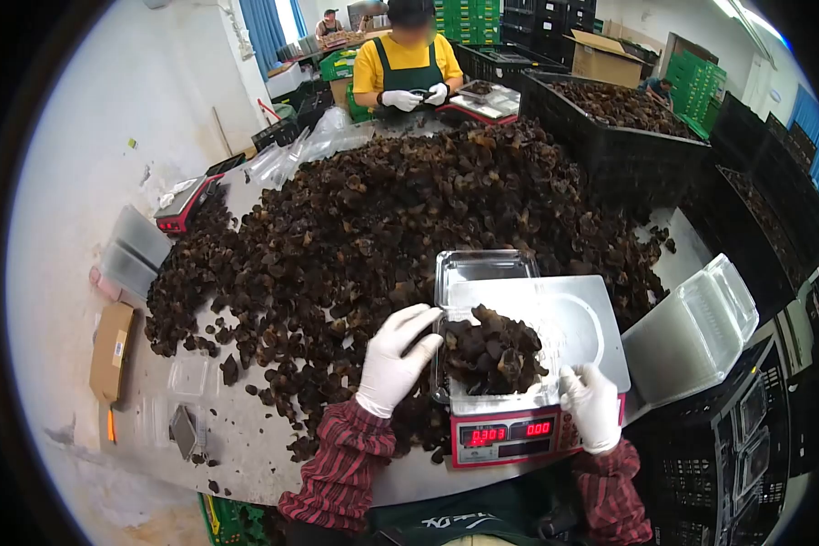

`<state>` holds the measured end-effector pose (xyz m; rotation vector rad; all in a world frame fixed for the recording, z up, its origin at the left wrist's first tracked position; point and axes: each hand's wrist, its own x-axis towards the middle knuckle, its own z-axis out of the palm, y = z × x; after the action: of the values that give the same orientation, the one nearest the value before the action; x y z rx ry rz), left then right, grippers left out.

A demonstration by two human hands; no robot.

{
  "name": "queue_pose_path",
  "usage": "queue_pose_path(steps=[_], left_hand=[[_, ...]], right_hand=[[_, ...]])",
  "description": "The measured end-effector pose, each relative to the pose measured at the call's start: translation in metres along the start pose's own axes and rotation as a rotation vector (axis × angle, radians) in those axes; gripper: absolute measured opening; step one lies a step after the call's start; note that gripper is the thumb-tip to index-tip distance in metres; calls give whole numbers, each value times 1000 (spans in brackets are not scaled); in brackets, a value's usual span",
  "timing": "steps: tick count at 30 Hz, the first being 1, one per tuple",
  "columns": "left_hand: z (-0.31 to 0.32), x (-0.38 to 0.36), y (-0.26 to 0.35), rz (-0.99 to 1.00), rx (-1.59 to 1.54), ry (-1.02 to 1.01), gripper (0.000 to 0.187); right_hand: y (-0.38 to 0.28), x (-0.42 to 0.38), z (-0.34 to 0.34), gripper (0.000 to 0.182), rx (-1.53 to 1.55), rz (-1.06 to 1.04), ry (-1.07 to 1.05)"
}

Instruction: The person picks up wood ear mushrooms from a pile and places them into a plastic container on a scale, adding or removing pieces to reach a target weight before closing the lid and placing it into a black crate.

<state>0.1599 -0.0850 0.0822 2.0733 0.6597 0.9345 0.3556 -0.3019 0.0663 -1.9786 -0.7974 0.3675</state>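
The left hand (pixel 396 357), in a white glove with a red plaid sleeve behind it, curls its fingers around a clump of dark brown dried wood-ear fungus at the left edge of the clear plastic clamshell tray (pixel 482 369). That tray sits on the silver weighing scale with a red front panel (pixel 528 364), which serves as the landmark here. The right hand (pixel 591 405), also white-gloved, rests loosely closed on the scale's front right corner; whether it pinches anything I cannot tell.

The tray on the scale already holds a heaped portion of fungus (pixel 491 355), and the red digits on the panel are lit, so the weighing looks well under way, with the portion seemingly being topped up or trimmed. The tray's lid stands open toward the back of the scale, so closing it appears not yet done.

Behind and left of the scale spreads a large loose pile of the same dark fungus (pixel 400 209) across the grey table (pixel 264 437), a great deal left unpacked. Right of the scale lies a stack of empty clear plastic trays (pixel 701 328). Far behind the scale, a person in a yellow shirt and dark apron (pixel 408 68) works with gloved hands.
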Motion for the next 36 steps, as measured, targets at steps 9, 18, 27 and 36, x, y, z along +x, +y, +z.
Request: queue_pose_path(steps=[9, 18, 27, 36], left_hand=[[20, 12, 19, 316, 389, -199, 26], [-23, 36, 5, 176, 561, 242, 36], [40, 80, -59, -281, -756, 24, 71], [0, -48, 1, -146, -246, -86, 19]], right_hand=[[2, -4, 12, 17, 6, -51, 154], [-18, -15, 2, 22, 164, 130, 92], [-21, -2, 13, 27, 452, 465, -209], [-3, -4, 0, 38, 632, 370, -397]])
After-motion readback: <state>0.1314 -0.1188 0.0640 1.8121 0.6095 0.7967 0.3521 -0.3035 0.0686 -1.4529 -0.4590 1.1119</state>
